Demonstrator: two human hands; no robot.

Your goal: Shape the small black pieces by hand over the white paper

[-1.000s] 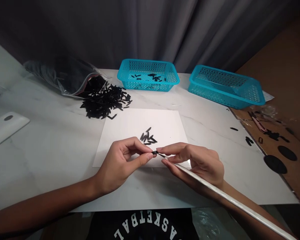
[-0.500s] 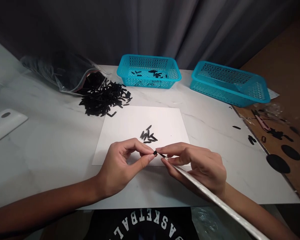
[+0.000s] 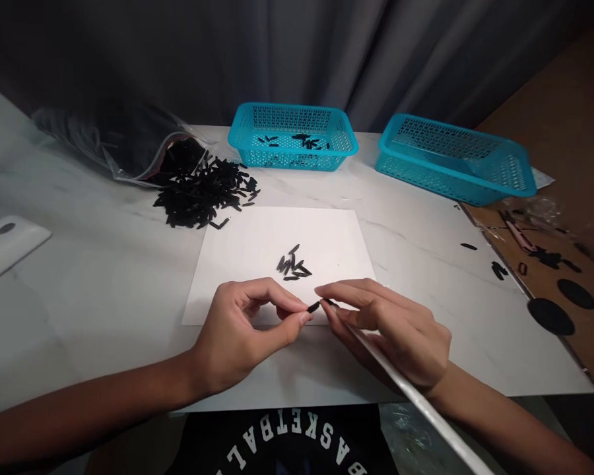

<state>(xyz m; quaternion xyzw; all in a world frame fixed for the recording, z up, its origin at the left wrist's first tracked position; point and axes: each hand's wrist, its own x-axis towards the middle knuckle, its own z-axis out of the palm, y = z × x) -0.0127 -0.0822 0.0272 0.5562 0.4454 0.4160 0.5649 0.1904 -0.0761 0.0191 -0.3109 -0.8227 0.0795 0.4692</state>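
Note:
My left hand point(image 3: 242, 330) pinches a small black piece point(image 3: 313, 306) between thumb and forefinger, just above the near edge of a white sheet point(image 3: 257, 257). My right hand point(image 3: 396, 326) is closed round a long thin silvery rod point(image 3: 416, 396), whose tip meets the black piece. The rod runs down to the lower right, out of view. A small cluster of black pieces point(image 3: 292, 266) lies on the sheet just beyond my fingers.
A heap of black pieces point(image 3: 202, 191) spills from a clear bag point(image 3: 113, 148) at the back left. Two teal baskets stand behind: the left basket point(image 3: 293, 135) holds several pieces, the right basket point(image 3: 455, 157) looks empty. A brown board point(image 3: 549, 264) with black scraps lies right.
The black piece has tilted and now sticks out from my left fingertips. My right hand has shifted slightly down with the rod. The view has tipped a little lower.

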